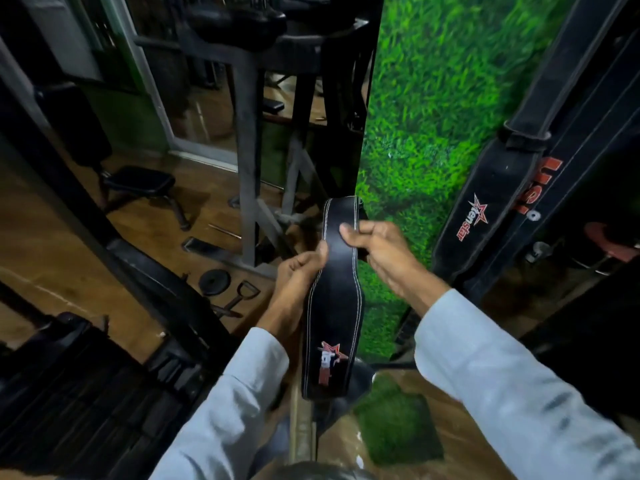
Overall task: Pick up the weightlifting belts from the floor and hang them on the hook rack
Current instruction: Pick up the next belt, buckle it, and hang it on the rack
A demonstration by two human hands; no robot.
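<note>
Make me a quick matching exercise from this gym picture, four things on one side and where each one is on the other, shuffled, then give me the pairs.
Things
1. belt in the hands
2. hanging belts
3. weight plate
4. left hand

Places
A. lying on the wooden floor, left of the hands
B. against the wall at the right, beside the green grass panel
C. gripping one edge of a belt, opposite the right hand
D. held up in the centre, star logo toward the lower end

Pairs: 1-D, 2-B, 3-A, 4-C
</note>
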